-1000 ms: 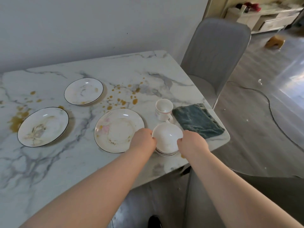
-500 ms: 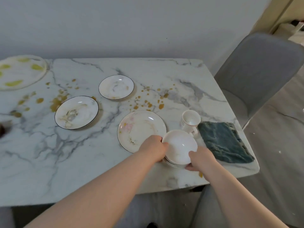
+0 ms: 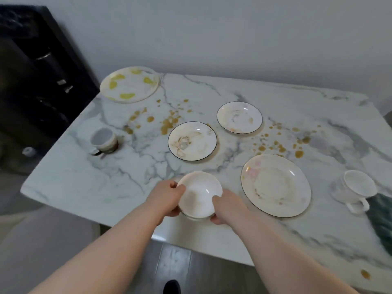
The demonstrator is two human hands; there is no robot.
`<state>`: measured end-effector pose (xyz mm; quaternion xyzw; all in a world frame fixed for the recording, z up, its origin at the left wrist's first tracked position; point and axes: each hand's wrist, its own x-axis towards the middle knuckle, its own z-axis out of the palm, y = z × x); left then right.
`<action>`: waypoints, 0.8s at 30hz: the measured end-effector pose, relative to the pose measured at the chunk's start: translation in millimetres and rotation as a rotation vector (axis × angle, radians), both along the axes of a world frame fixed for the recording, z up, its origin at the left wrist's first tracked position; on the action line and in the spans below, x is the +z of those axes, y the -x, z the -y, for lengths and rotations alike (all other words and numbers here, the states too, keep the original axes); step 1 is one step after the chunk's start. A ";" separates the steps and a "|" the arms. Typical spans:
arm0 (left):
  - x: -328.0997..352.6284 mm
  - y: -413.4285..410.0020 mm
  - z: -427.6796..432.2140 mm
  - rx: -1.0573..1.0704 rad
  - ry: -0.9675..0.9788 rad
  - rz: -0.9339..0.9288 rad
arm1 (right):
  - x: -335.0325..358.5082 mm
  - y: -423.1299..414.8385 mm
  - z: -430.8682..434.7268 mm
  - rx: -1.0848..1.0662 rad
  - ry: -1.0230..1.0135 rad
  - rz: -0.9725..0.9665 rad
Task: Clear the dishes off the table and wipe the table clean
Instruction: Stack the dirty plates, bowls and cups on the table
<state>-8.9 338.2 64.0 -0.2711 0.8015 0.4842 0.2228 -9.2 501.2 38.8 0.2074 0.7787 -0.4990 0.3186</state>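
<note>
Both hands are on the white bowl [image 3: 199, 192] at the near edge of the marble table [image 3: 106, 187]. The left hand [image 3: 167, 196] clamps the left rim, thumb hooked over the lip and fingers curled beneath. The right hand [image 3: 228, 205] grasps the right side, thumb on the rim and fingers tucked under. A second rim peeks out below the bowl, too blurred to say more, and I can't tell if the bowl touches the tabletop. The large plate [image 3: 275, 185] sits just to its right. At the far right, the white cup [image 3: 356, 187] overlaps a dark green cloth [image 3: 381, 217] that the frame edge cuts off.
</note>
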 end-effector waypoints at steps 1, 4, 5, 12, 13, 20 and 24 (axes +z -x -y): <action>-3.4 0.7 13.2 0.017 -0.003 0.001 | -3.1 2.4 13.4 0.017 -0.004 -0.003; -11.3 6.7 47.4 0.028 -0.027 0.003 | -9.0 9.2 47.9 0.029 -0.026 -0.018; -14.4 10.1 57.2 0.021 -0.034 0.010 | -11.7 12.4 57.6 0.030 -0.039 -0.018; -32.1 31.0 91.6 -0.038 -0.114 0.056 | -19.8 26.6 89.9 -0.031 -0.113 0.044; -31.7 33.8 93.4 -0.045 -0.129 0.064 | -20.0 27.7 91.4 -0.042 -0.122 0.049; -26.3 78.7 95.7 -0.243 0.007 0.172 | -19.2 37.8 77.3 -0.108 -0.148 0.171; -42.7 129.9 76.9 -0.201 0.030 0.040 | -9.6 46.2 38.6 -0.131 -0.228 0.118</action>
